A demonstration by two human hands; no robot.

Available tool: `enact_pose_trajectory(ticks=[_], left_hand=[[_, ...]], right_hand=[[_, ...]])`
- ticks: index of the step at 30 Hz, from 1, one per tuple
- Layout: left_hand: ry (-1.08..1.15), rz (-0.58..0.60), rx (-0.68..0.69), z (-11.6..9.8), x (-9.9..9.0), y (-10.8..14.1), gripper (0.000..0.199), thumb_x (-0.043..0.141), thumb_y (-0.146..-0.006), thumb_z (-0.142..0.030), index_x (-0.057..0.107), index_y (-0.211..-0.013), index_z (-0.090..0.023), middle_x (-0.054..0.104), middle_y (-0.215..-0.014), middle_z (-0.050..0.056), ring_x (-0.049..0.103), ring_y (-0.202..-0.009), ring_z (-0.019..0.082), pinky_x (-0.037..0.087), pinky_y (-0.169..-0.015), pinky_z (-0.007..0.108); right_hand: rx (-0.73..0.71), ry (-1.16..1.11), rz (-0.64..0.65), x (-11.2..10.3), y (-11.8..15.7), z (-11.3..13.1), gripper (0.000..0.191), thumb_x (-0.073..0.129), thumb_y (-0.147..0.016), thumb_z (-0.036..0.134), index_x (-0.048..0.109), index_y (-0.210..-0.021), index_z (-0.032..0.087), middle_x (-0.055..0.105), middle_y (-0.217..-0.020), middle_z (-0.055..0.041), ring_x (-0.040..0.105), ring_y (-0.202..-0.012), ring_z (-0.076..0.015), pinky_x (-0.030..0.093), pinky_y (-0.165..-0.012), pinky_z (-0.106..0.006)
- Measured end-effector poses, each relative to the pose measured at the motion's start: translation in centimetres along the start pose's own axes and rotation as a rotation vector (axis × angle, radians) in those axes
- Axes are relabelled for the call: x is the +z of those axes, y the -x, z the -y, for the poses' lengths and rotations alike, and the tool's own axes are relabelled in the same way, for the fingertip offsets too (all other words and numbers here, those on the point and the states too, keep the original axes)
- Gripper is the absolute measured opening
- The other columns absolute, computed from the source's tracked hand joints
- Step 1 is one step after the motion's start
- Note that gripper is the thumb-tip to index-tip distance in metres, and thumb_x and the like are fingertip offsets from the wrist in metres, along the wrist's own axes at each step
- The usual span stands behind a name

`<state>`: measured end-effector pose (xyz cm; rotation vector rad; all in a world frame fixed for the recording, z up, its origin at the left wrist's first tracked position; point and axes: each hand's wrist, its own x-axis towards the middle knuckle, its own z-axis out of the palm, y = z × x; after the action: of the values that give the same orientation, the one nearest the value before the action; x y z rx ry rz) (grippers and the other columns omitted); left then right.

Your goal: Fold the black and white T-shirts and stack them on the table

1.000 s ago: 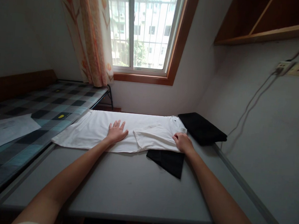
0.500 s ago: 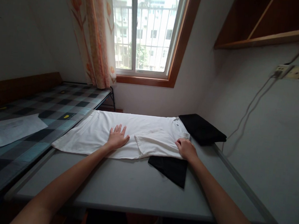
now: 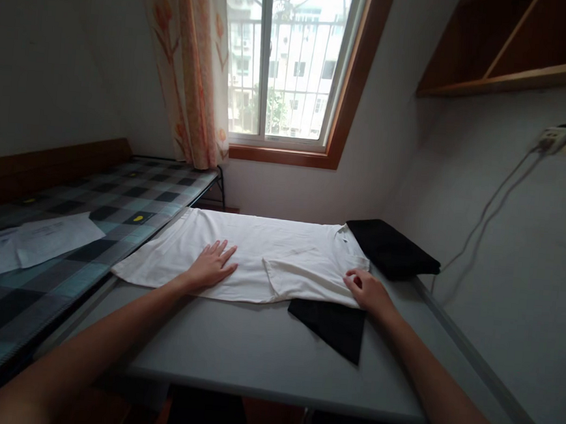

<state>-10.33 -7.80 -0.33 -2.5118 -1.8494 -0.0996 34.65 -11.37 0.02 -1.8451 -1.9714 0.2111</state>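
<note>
A white shirt (image 3: 252, 236) lies folded lengthwise across the grey table (image 3: 253, 347), its collar towards the right. My left hand (image 3: 211, 266) rests flat on the shirt's left half, fingers spread. At the shirt's right end, near the collar, my right hand (image 3: 366, 289) touches the fabric with its fingers curled together; whether cloth is pinched between them is too small to tell. A black piece of cloth (image 3: 333, 327) sticks out from under the shirt's near edge, just left of my right wrist.
A folded black cloth (image 3: 390, 248) sits at the table's back right corner. On the left, a checked bed (image 3: 167, 183) holds papers (image 3: 50, 239). A cable (image 3: 489, 202) hangs along the right wall below a shelf (image 3: 514, 76).
The view has shifted slightly left, so most things appear further right. My left hand has slid a little leftward on the shirt. My right hand's fingers look slightly raised.
</note>
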Motion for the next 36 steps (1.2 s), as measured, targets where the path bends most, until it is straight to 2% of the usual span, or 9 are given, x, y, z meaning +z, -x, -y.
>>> enact_pose_trajectory(ticks=[3,6,8,11,16,21,25,30,36], left_hand=[[-0.046,0.026,-0.185,5.6,-1.0,1.5,0.066,0.029,-0.095,-0.056,0.038,-0.149,-0.020,0.033,-0.156,0.016,0.027,-0.144,0.036,0.024,-0.113,0.052],[-0.143,-0.068,-0.345,11.8,-2.2,3.2,0.061,0.033,-0.094,-0.050,0.049,-0.140,-0.013,0.044,-0.147,0.020,0.039,-0.136,0.037,0.032,-0.108,0.051],[-0.123,-0.082,-0.343,15.3,-2.8,4.4,0.057,0.040,-0.090,-0.048,0.056,-0.134,-0.015,0.049,-0.141,0.019,0.048,-0.126,0.036,0.039,-0.102,0.049],[-0.053,-0.061,-0.143,18.4,-3.6,6.1,0.049,0.048,-0.084,-0.048,0.068,-0.118,-0.019,0.056,-0.131,0.015,0.054,-0.117,0.031,0.040,-0.102,0.042],[-0.007,0.076,0.007,18.9,-5.1,9.1,0.040,0.055,-0.077,-0.042,0.073,-0.110,-0.027,0.062,-0.125,0.009,0.053,-0.120,0.032,0.040,-0.102,0.042],[0.031,0.219,-0.042,19.9,-5.6,11.6,0.068,0.059,-0.057,-0.022,0.066,-0.124,-0.034,0.055,-0.140,0.004,0.047,-0.129,0.035,0.041,-0.102,0.044],[0.038,0.165,-0.032,21.0,-5.1,12.3,0.070,0.059,-0.057,-0.022,0.065,-0.126,-0.032,0.055,-0.141,0.003,0.047,-0.130,0.032,0.040,-0.104,0.039],[-0.017,0.041,0.022,20.2,-4.9,12.4,0.048,0.056,-0.074,-0.032,0.069,-0.119,-0.023,0.060,-0.133,0.007,0.051,-0.124,0.027,0.037,-0.107,0.037],[-0.024,-0.049,-0.079,21.9,-4.9,12.9,0.035,0.051,-0.077,-0.032,0.074,-0.101,-0.020,0.067,-0.120,0.009,0.056,-0.113,0.027,0.042,-0.098,0.039]], right_hand=[[-0.017,-0.121,0.071,-1.2,1.0,-1.3,0.048,0.051,-0.084,0.053,0.064,-0.110,0.016,0.066,-0.076,-0.0052,0.060,-0.068,-0.0203,0.046,-0.068,-0.031],[-0.072,-0.171,0.202,-2.8,2.1,-1.8,0.061,0.058,-0.078,0.058,0.060,-0.124,0.017,0.066,-0.078,-0.0043,0.061,-0.069,-0.0211,0.049,-0.069,-0.032],[-0.116,-0.181,0.269,-3.6,2.8,-1.8,0.067,0.064,-0.075,0.053,0.057,-0.132,0.019,0.069,-0.093,-0.0071,0.064,-0.080,-0.0232,0.051,-0.075,-0.033],[-0.183,-0.217,0.304,-4.1,3.5,-1.8,0.066,0.066,-0.074,0.041,0.054,-0.135,0.020,0.065,-0.120,-0.0107,0.063,-0.101,-0.0256,0.050,-0.088,-0.033],[-0.210,-0.154,0.226,-3.6,4.0,-2.1,0.052,0.055,-0.069,0.021,0.065,-0.120,0.022,0.070,-0.110,-0.0076,0.066,-0.088,-0.0221,0.052,-0.082,-0.032],[-0.275,-0.108,0.126,-3.5,4.0,-2.4,0.046,0.052,-0.067,0.015,0.069,-0.110,0.023,0.070,-0.106,-0.0075,0.064,-0.097,-0.0238,0.050,-0.088,-0.035],[-0.337,-0.100,0.061,-3.5,4.0,-2.5,0.039,0.052,-0.073,0.018,0.073,-0.105,0.022,0.068,-0.097,-0.0092,0.064,-0.092,-0.0239,0.050,-0.087,-0.038],[-0.353,-0.151,-0.042,-3.9,3.8,-2.8,0.032,0.050,-0.083,0.027,0.075,-0.102,0.020,0.064,-0.090,-0.0103,0.063,-0.085,-0.0227,0.051,-0.081,-0.038],[-0.417,-0.130,-0.051,-4.7,3.5,-3.7,0.031,0.050,-0.090,0.034,0.075,-0.102,0.021,0.063,-0.090,-0.0106,0.063,-0.083,-0.0221,0.053,-0.077,-0.035]])
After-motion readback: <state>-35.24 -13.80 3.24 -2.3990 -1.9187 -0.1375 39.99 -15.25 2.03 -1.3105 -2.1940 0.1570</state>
